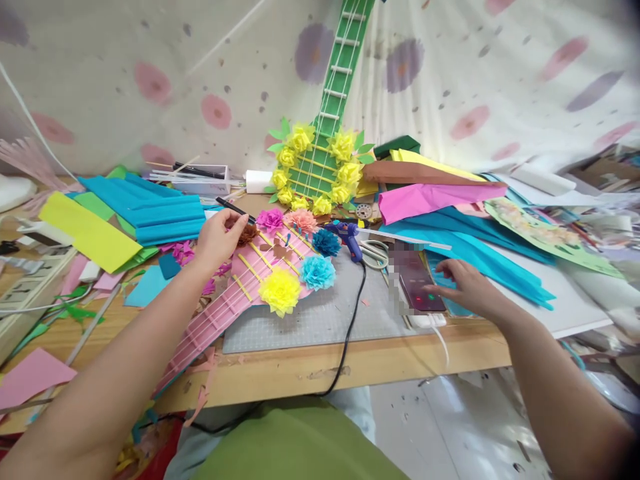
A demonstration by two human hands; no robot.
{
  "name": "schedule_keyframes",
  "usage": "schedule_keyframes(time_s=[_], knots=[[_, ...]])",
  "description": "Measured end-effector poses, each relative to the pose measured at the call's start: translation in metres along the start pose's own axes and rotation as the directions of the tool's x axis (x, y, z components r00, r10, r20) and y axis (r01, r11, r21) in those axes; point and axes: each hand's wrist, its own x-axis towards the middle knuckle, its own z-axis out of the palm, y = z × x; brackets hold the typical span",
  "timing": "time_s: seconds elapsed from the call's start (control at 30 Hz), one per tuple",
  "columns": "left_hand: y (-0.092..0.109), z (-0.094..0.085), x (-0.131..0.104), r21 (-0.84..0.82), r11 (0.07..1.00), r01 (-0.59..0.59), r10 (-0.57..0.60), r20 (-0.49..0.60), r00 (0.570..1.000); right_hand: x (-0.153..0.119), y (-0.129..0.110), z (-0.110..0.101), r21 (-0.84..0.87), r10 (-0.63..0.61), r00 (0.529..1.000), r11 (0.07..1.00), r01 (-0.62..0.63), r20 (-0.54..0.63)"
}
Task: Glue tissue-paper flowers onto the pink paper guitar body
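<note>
My left hand [220, 237] has its thumb and fingers pinched together at a brown paper flower [248, 235], on the edge of a pink paper guitar [243, 267]. Other paper flowers sit round the guitar's body: a magenta one [270, 219], a salmon one [301, 221], a dark blue one [326, 243], a light blue one [319, 272] and a yellow one [280, 291]. Small brown paper pieces [277, 250] lie in the middle. At the right, my right hand [467, 287] is open, its fingers stretched over the lit screen of a phone [420, 280].
A purple glue gun [349, 237] with a black cord rests on the grey cutting mat [300, 333]. Behind stands a green paper guitar [320, 160] with yellow flowers. Blue crepe paper [150, 207] and pink crepe paper [435, 199] lie to both sides; a power strip [35, 293] is far left.
</note>
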Motion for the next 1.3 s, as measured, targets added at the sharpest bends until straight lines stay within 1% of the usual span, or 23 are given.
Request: schedule_keyframes(time_s=[0.07,0.13,0.27,0.37,0.43,0.53,0.6,0.67,0.7,0.8,0.87,0.93,1.03,1.17,1.23,1.3], knots=[[0.002,0.002,-0.001,0.007,1.0,-0.007,0.007,0.005,1.0,-0.006,0.017,0.002,-0.018,0.02,1.0,1.0,-0.02,-0.005],[0.004,0.003,-0.001,0.011,1.0,-0.004,0.004,0.008,1.0,-0.01,0.027,0.005,-0.026,0.021,1.0,0.999,-0.021,0.0],[0.008,0.004,-0.002,0.014,1.0,0.006,-0.006,0.01,1.0,-0.01,0.034,0.01,-0.052,-0.02,1.0,0.998,0.02,0.011],[0.01,0.003,-0.002,0.015,1.0,-0.008,0.007,0.004,1.0,0.002,0.036,0.011,-0.056,-0.028,1.0,0.998,0.029,0.011],[0.011,0.001,-0.002,0.025,1.0,-0.006,0.006,-0.003,1.0,0.013,0.036,0.011,-0.061,-0.022,1.0,0.998,0.022,-0.009],[0.01,-0.002,-0.004,0.034,0.999,0.008,-0.008,-0.012,1.0,0.029,0.035,0.008,-0.063,0.03,0.997,0.997,-0.034,-0.064],[0.008,-0.003,-0.004,0.031,0.999,0.011,-0.01,-0.014,1.0,0.034,0.032,0.005,-0.039,0.078,0.993,0.996,-0.082,-0.088],[0.007,-0.003,-0.005,0.025,1.0,0.009,-0.008,-0.019,1.0,0.034,0.028,0.003,-0.002,0.096,0.993,0.995,-0.096,-0.065],[0.007,-0.003,-0.005,0.024,1.0,0.007,-0.007,-0.02,1.0,0.033,0.026,0.002,0.021,0.082,0.996,0.996,-0.081,-0.037],[0.01,-0.002,-0.005,0.031,1.0,0.004,-0.004,-0.002,1.0,0.024,0.015,0.005,0.052,-0.015,0.999,0.999,0.012,0.042],[0.013,-0.001,-0.006,0.037,0.999,0.005,-0.006,0.026,1.0,0.017,0.007,0.01,0.026,-0.08,0.995,0.997,0.079,0.053],[0.014,0.0,-0.008,0.036,0.999,0.0,-0.002,0.051,0.999,0.013,0.001,0.015,-0.022,-0.119,0.991,0.992,0.12,0.059],[0.012,0.001,-0.009,0.025,1.0,-0.016,0.014,0.077,0.997,0.011,-0.002,0.018,-0.068,-0.127,0.989,0.989,0.132,0.07],[0.01,-0.001,-0.01,0.042,0.999,-0.006,0.002,0.087,0.996,0.011,-0.007,0.011,-0.031,-0.107,0.993,0.994,0.109,0.057],[0.014,-0.001,-0.011,0.058,0.998,-0.006,0.0,0.091,0.996,0.012,-0.019,0.004,-0.009,-0.105,0.99,0.994,0.106,0.094],[0.018,-0.001,-0.013,0.072,0.997,-0.028,0.018,0.125,0.992,0.013,-0.036,0.001,-0.01,-0.105,0.977,0.994,0.109,0.186]])
